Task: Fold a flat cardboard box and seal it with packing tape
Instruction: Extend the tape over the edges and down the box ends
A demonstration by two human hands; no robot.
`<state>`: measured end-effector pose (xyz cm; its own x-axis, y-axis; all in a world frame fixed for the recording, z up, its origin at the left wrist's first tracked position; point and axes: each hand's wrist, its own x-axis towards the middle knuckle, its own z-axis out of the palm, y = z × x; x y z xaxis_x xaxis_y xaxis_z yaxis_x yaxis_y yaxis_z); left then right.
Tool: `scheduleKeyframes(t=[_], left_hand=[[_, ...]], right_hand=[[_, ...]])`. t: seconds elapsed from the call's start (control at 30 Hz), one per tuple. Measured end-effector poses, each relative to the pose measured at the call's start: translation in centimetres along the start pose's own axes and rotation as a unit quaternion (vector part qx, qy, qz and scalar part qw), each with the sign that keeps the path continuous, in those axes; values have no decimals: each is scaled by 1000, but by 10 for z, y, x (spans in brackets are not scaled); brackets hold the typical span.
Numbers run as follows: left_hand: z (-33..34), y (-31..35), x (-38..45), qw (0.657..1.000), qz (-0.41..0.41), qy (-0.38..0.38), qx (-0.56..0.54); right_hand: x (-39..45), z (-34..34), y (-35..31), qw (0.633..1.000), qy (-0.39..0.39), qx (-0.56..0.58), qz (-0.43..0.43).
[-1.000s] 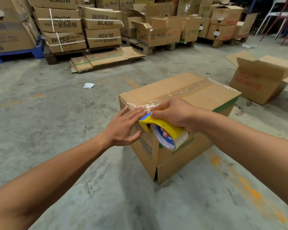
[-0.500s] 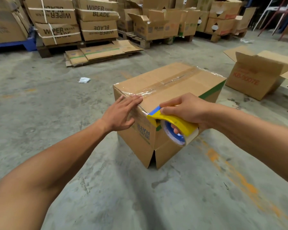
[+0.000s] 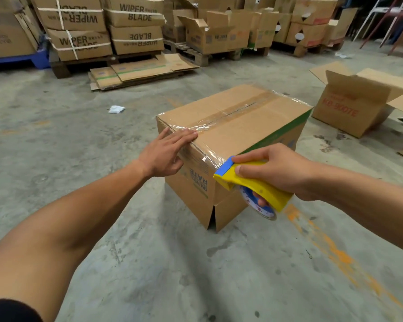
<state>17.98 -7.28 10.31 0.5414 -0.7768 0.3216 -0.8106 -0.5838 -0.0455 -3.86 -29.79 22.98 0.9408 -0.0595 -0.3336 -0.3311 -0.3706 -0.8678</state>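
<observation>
Setting: Warehouse concrete floor (image 3: 149,263); strapped cartons marked WIPER BLADE (image 3: 135,26) are stacked on pallets behind, flattened cardboard (image 3: 140,70) lies before them, and an open carton (image 3: 358,103) stands to the right.
Task item location: cardboard box (image 3: 242,135) is set on the floor at centre, erected, top flaps closed.
Seam: clear packing tape (image 3: 230,112) is laid along the top centre joint and wrapped over the near end.
Left hand (image 3: 165,152): fingers extended and flat, nothing gripped; palm and fingers are pressed on the near top edge over the tape.
Right hand (image 3: 277,173): fingers curled firmly around the yellow tape dispenser (image 3: 254,184); its blue cutting edge is held at the near right corner of the box.
Step in hand (judged): tape end is being severed and smoothed.
Method: tape is best kept taut, the blade tilted sharply against it, and the tail rubbed down flat.
Long axis: runs from near-left to far-right, away from the wearer.
Orientation: short end faces the wearer; sealed top faces up.
Bottom: near lower corner shows a gap; its seal cannot be determined.
</observation>
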Motion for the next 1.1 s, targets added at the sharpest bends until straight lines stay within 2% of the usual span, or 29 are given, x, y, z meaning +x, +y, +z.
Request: scheduleKeyframes(t=[0.37,0.77,0.83,0.9,0.97,1.1], left_hand=[[-9,3,-1,999,-16,-32,-7],[-22,16,10,996,-71,-45,-22],[-24,25,9,997,-55,-15,-49],[-27,44,11,997,6,9,-79],[-25,64,15,993,71,-13,-94],[-15,73,16,991,67,-26,-109]], right_hand=[[-2,5,9,1000,2,19,-7],[10,15,23,998,22,62,3],[8,14,25,998,20,67,1],[5,12,29,998,26,61,-8],[0,15,35,998,28,60,-15],[8,17,31,993,54,104,1]])
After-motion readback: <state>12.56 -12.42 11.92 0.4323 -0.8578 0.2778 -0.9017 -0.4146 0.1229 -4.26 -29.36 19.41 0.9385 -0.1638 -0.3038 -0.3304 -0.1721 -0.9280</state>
